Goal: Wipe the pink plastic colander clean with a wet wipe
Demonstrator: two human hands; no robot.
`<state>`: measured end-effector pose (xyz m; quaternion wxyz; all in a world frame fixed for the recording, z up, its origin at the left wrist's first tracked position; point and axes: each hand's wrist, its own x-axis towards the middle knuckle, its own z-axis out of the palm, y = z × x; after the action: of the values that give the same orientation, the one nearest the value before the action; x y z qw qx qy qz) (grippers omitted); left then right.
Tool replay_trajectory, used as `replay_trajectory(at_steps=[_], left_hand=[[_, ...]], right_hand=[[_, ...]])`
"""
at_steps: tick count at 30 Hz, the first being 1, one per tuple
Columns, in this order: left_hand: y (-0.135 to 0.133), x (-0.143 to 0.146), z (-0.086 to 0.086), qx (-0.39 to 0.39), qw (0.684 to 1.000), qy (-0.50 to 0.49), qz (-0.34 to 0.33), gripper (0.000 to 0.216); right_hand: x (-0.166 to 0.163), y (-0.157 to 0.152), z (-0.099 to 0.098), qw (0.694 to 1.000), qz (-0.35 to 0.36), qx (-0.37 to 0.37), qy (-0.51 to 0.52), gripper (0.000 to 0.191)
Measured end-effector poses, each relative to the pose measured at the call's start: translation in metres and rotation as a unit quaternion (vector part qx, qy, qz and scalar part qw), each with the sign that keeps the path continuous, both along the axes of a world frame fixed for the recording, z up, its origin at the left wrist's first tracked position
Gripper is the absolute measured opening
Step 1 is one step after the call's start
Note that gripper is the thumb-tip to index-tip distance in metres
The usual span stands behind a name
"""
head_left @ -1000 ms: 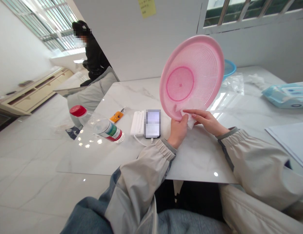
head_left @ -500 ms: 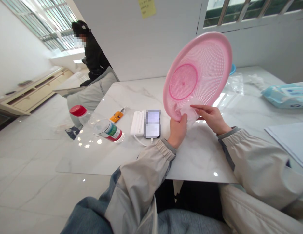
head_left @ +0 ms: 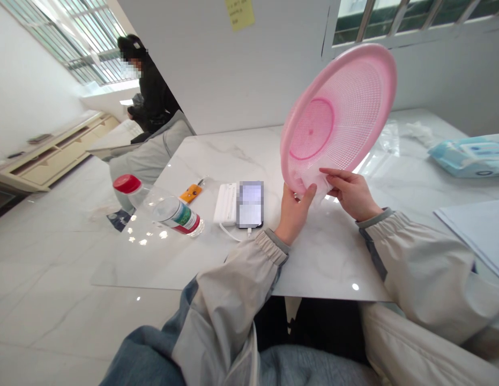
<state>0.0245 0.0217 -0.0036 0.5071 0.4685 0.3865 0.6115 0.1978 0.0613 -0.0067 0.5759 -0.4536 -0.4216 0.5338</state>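
Note:
A pink mesh basket (head_left: 349, 112) is held up over the table, tilted with its inside facing me. My left hand (head_left: 295, 212) is closed on its lower rim, thumb in front and the other fingers mostly hidden behind. A thin white wipe (head_left: 318, 179) lies against the inside of the rim, just above my left thumb. My right hand (head_left: 351, 195) pinches this wipe at the basket's lower right, with the index finger stretched along it.
On the marble-patterned table (head_left: 325, 257) lie a phone (head_left: 250, 205), a white power bank (head_left: 225, 203), an orange tag (head_left: 191, 193) and a red-capped bottle (head_left: 180, 214). To the right are a blue wipes pack (head_left: 470, 155) and papers (head_left: 474, 230). A person (head_left: 155, 91) sits far left.
The basket has shifted slightly right and up and has turned a little. My left thumb has lifted off the wipe somewhat, and my right hand stays at the wipe.

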Motion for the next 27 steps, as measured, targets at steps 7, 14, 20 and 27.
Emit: replay_trajectory(at_steps=[7,14,20,27], left_hand=[[-0.005,-0.001,0.005,-0.045,0.998,0.037,0.026,0.063],[-0.004,-0.004,0.006,-0.059,0.993,0.101,0.018,0.035],[-0.003,-0.002,0.001,-0.090,0.989,0.064,-0.102,0.042],[-0.005,-0.005,0.003,-0.090,0.987,0.090,-0.096,0.030]], right_hand=[[0.006,0.007,-0.005,0.996,-0.068,0.035,-0.039,0.040],[0.010,0.010,-0.010,0.987,-0.109,0.067,-0.096,0.042],[0.008,0.007,-0.007,0.988,-0.103,0.052,-0.098,0.042],[0.005,0.002,0.000,0.983,-0.130,0.061,-0.117,0.039]])
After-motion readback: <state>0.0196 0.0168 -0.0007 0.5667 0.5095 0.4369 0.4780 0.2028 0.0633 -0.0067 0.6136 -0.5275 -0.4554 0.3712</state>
